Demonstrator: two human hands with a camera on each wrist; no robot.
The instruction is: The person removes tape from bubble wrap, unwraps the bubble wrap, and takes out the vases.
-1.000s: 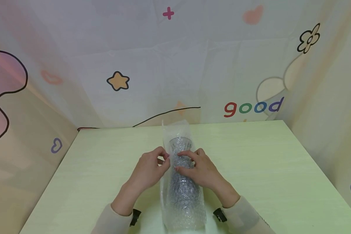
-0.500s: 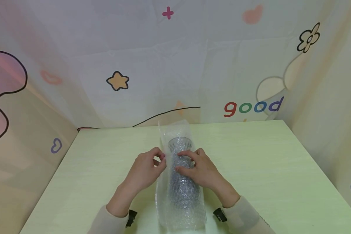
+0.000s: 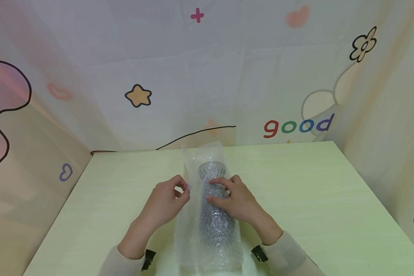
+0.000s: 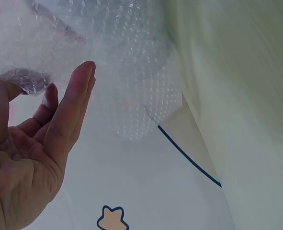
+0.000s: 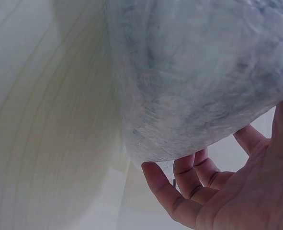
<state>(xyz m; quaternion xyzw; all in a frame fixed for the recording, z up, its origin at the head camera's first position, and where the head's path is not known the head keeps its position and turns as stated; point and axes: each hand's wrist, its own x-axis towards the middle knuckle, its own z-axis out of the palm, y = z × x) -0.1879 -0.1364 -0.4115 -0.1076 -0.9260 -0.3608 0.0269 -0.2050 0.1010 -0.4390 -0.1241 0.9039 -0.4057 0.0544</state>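
In the head view, a grey, bottle-shaped object (image 3: 216, 226) with a flared far end lies lengthwise on the table, wound in clear bubble wrap (image 3: 186, 234). The layers blur what it is. My left hand (image 3: 166, 201) pinches the wrap's free edge between thumb and index finger, left of the bundle. In the left wrist view, that wrap (image 4: 146, 91) spreads past the extended fingers. Over the top of the bundle, my right hand (image 3: 237, 199) holds it with bent thumb and fingers. The right wrist view has those fingertips (image 5: 153, 175) against the wrapped surface (image 5: 194, 91).
The pale green table (image 3: 307, 199) runs to a printed cloth backdrop (image 3: 248, 84), with cloth on both sides too. The bundle's wrapped far end reaches near the table's back edge. A black strap piece (image 3: 259, 253) sits by each sleeve cuff.
My left hand has moved left, drawing the loose flap of bubble wrap away from the bundle and flattening it out. The right hand has stayed in place on the bundle.
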